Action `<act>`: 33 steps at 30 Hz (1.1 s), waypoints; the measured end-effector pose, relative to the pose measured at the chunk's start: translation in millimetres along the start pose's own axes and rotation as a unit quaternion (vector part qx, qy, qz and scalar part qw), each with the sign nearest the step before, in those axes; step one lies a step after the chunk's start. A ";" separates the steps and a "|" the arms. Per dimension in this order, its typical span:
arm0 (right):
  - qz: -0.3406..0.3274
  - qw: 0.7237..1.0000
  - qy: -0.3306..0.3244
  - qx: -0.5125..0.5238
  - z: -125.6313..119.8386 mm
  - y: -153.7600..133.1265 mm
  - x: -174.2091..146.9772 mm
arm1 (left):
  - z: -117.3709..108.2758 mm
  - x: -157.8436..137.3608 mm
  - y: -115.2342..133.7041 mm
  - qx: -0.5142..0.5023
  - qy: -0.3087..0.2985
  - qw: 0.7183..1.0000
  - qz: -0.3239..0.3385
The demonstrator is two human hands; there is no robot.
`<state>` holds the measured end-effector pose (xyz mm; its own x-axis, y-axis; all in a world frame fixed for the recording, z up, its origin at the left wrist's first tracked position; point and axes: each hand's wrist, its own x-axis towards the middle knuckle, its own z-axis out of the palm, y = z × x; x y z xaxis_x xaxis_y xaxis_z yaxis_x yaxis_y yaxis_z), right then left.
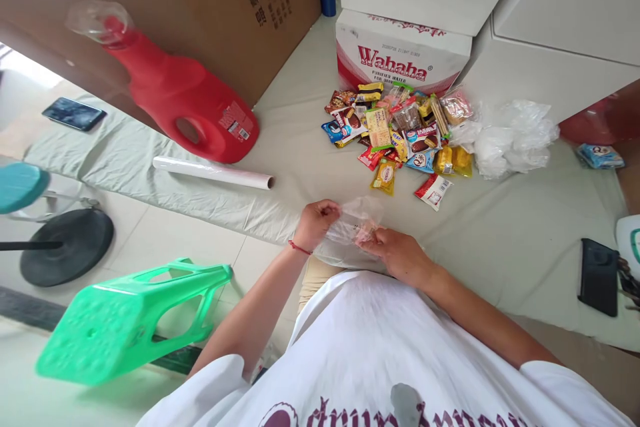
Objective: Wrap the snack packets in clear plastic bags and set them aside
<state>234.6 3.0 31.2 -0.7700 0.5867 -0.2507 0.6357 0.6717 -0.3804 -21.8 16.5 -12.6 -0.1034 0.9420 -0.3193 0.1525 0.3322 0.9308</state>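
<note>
A clear plastic bag is stretched between my two hands at the near edge of the cloth-covered surface. Its left side is pinched in the closed fingers of my left hand, which wears a red string at the wrist. My right hand is closed on the bag's right side, where a small pinkish packet shows; whether it lies inside the bag I cannot tell. Beyond my hands is a pile of wrapped snacks. Crumpled clear plastic bags lie to the right of it.
Behind the snacks stands a Wahaha water carton. On the left are a red detergent bottle, a white roll and a phone. A black phone lies at right. A green plastic stool is on the floor.
</note>
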 end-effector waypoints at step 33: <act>-0.006 0.997 0.075 -0.002 25.8 1.1 -1.3 | -34.6 -11.7 10.4 0.175 -0.061 0.974 0.133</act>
<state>234.9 -8.7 8.1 -0.7607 0.6397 -0.1100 0.6271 0.6806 -0.3788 -53.0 7.3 7.0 0.1000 0.9885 -0.1137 0.4863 0.0511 0.8723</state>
